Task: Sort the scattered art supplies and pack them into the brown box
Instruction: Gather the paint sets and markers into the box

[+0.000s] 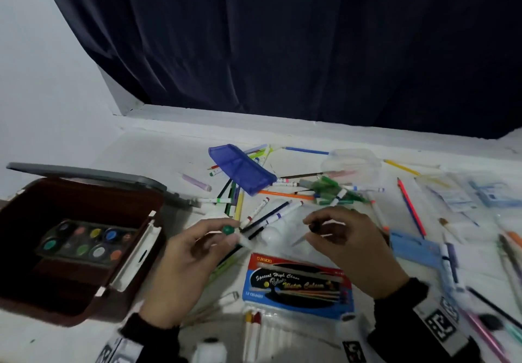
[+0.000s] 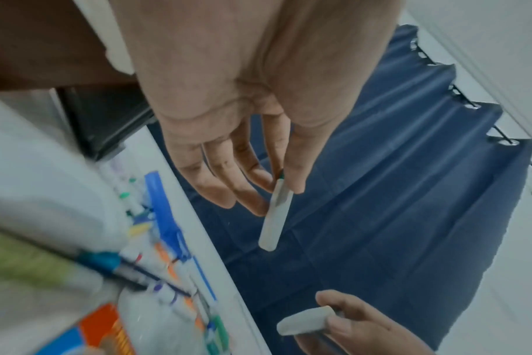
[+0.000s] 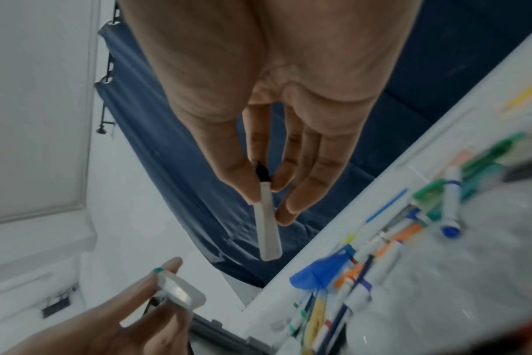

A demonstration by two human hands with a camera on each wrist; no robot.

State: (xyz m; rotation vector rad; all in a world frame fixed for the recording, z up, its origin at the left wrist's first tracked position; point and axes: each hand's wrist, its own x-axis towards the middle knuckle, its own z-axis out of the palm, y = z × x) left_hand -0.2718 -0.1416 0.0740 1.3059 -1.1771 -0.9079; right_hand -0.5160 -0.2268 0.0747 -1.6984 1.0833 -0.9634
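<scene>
My left hand [image 1: 232, 235] pinches a small white paint tube with a green cap [image 1: 228, 230] between thumb and fingertips. The left wrist view shows that tube [image 2: 274, 216] hanging down from the left hand [image 2: 284, 189]. My right hand [image 1: 310, 232] pinches a like tube with a black cap [image 1: 314, 227], which points down in the right wrist view [image 3: 269, 228] below the right hand [image 3: 274, 192]. Both hands hover over the table, just above a water colour pack [image 1: 296, 283]. The brown box [image 1: 45, 306] stands open at the left with a paint palette [image 1: 84, 242] inside.
Markers and pencils [image 1: 271, 213] lie scattered behind my hands, around a blue plastic lid [image 1: 243, 169]. A white bottle [image 1: 275, 231] lies between my hands. More pencils, brushes and plastic packets [image 1: 457, 196] cover the right side. A dark curtain hangs behind the table.
</scene>
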